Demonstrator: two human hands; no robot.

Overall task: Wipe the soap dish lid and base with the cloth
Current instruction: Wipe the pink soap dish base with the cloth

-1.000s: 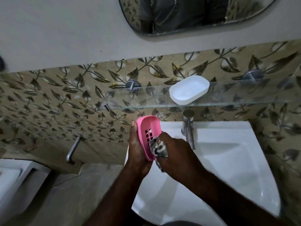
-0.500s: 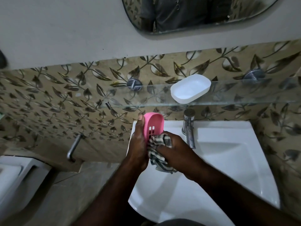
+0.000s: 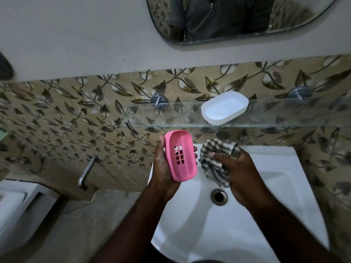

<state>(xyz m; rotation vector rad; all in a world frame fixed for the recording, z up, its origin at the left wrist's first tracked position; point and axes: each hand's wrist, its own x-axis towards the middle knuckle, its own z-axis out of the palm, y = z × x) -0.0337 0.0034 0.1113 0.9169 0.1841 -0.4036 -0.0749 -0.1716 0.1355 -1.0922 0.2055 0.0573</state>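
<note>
My left hand holds the pink soap dish base over the left edge of the sink, its slotted inside facing me, thumb on the left rim and fingertips on the right rim. My right hand grips a bunched checked cloth just right of the base, a small gap between cloth and dish. The white lid lies upside down on the glass shelf above.
A white sink with a metal drain lies below my hands; the cloth hides the tap. A mirror hangs above on the wall. A white toilet stands at lower left, with a metal pipe on the tiled wall.
My right hand has pulled the cloth off the pink base and moved right. The left hand has turned the base so its inside faces me.
</note>
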